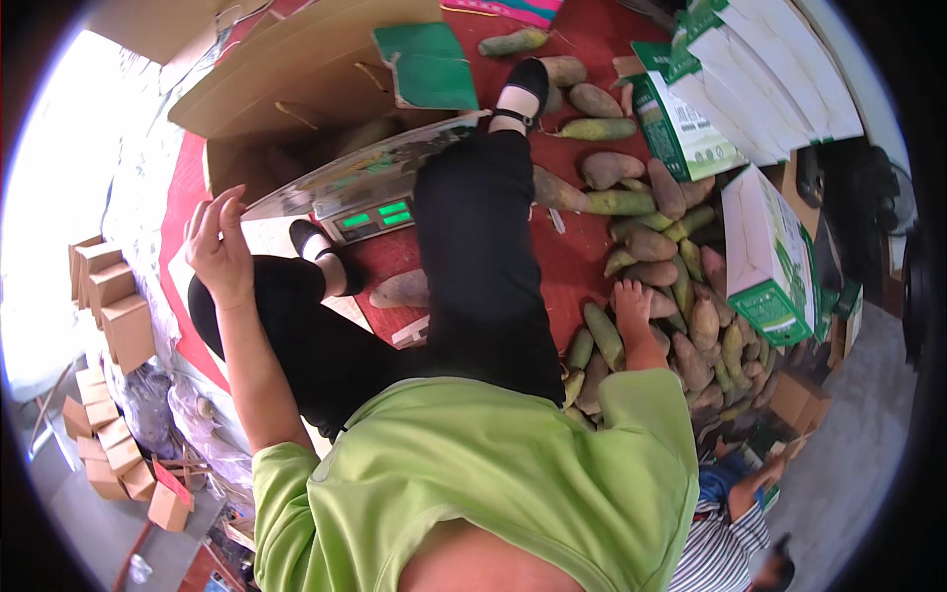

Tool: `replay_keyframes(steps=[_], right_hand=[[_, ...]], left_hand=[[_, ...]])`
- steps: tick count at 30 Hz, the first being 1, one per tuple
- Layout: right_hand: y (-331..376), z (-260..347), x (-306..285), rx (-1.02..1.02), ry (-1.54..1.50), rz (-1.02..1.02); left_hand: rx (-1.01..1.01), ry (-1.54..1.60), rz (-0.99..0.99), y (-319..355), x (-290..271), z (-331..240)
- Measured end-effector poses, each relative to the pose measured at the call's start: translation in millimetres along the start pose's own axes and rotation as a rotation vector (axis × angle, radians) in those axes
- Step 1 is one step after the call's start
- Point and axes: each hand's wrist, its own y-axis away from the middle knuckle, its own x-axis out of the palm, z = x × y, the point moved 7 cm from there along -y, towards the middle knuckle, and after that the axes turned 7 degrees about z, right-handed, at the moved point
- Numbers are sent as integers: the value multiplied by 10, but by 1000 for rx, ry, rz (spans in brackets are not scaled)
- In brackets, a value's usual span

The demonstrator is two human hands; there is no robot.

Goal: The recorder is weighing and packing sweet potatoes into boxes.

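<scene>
1. Bright daylight floods in from the left, blowing the far-left floor out to white.
2. Fisheye bending curves edges toward a black rim.
3. The steel scale pan (365,163) shows glare; centre stays sharp.

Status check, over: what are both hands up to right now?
Left hand raised, open, empty. Right hand down on the pile of fruit, grip unclear. Weighing scale between the legs.
</scene>
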Motion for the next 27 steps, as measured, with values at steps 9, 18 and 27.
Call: replay_keyframes(steps=[9, 18, 27], right_hand=[[100, -339, -339, 249, -824, -399], [411, -509, -2219, -188, -1711, -953], [1872, 34, -4961, -1008, -1635, -1133]], left_hand=[[70, 4, -22, -22, -7, -102], [254, -98, 116, 37, 18, -291], [277, -41, 147, 13, 1, -303]])
